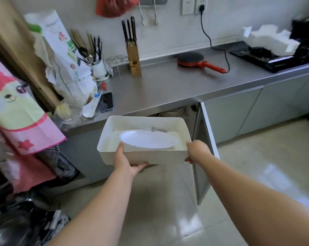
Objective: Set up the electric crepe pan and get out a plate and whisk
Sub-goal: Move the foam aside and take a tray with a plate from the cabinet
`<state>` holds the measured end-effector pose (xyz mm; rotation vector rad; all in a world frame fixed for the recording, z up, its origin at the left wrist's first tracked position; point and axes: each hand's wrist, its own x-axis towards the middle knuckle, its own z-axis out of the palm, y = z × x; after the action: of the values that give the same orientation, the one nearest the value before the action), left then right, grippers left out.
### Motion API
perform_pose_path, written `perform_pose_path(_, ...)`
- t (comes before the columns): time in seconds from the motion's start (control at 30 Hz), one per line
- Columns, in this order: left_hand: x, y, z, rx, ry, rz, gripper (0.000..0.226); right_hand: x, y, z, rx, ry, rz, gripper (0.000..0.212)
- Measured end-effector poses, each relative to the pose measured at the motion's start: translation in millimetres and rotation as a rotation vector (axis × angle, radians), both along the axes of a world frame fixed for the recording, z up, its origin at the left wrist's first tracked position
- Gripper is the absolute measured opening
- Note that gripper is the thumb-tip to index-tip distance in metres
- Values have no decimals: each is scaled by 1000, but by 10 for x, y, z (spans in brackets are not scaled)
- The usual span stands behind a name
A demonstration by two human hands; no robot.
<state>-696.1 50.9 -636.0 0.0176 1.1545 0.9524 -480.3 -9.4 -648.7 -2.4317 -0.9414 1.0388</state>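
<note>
Plate (148, 141) and whisk (156, 129) lie in the bin (144, 157); your left hand (127, 161) and right hand (197, 150) clamp its ends, so carry it level to the counter (168, 86).

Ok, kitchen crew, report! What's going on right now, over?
Left hand and right hand carrying white bin. Plate and whisk inside. Crepe pan plugged in. Counter ahead.

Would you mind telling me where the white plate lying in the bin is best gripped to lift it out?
Probably the plate's near rim, taken from above on the person's side. It lies flat in the white bin, so only its edge offers a pinch, and a metal utensil lies along the far side. Both the left hand and right hand hold the bin, so one must let go first.
</note>
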Motion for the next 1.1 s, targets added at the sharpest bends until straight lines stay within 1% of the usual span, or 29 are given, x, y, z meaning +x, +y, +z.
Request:
perform_pose_path(0.03,20,-17,79,14,-8,19,60,40,-4,100,95,61,-100,44)
perform_pose_path(0.07,43,-25,147,26,-15,36,58,73,-23,203,142,70,-158,55)
perform_pose_path(0.1,57,-27,194,32,-24,59,56,82,-62,266,157,35,-162,63)
perform_pose_path(0.13,72,-17,258,40,-37,80,57,105,-105,320,174,-31,-151,62)
perform_pose_path(0.17,85,-1,314,48,-51,93,57,132,-135,322,177,-91,-138,54)
perform_pose_path(0.2,108,20,372,58,-62,100,56,183,-187,296,189,-112,-175,47)
perform_pose_path(0.23,125,46,419,64,-67,109,54,239,-226,249,168,-169,-166,49)
perform_pose_path(0.27,144,77,466,70,-69,116,52,308,-250,169,121,-174,-178,53)
perform_pose_path(0.33,176,137,549,75,-68,123,52,395,-308,25,25,-126,-234,69)
perform_pose_path(0.43,240,274,640,65,-56,136,60,420,-312,-252,-144,-72,-258,95)
perform_pose_path(0.53,305,461,696,59,-56,142,64,352,-155,-420,-204,-35,-369,105)
perform_pose_path(0.63,348,689,712,56,-70,146,64,334,71,-439,-240,-27,-495,102)
perform_pose_path(0.67,356,767,710,56,-73,144,63,343,157,-502,-237,2,-520,99)
perform_pose_path(0.77,396,986,727,50,-74,120,64,340,408,-663,-339,82,-561,83)
perform_pose_path(0.83,437,1134,765,51,-81,107,63,227,614,-703,-349,125,-502,81)
perform_pose_path(0.9,475,1262,813,49,-93,97,64,70,825,-693,-346,115,-464,80)
perform_pose_path(0.93,484,1357,829,50,-97,93,65,-43,943,-695,-313,96,-438,76)
perform_pose_path(1.0,499,1507,844,58,-103,84,63,-222,1168,-673,-172,119,-380,63)
perform_pose_path(1.07,513,1676,822,81,-109,63,62,-329,1418,-626,-111,207,-317,51)
perform_pose_path(1.1,520,1743,807,93,-110,54,62,-397,1520,-577,-89,241,-301,50)
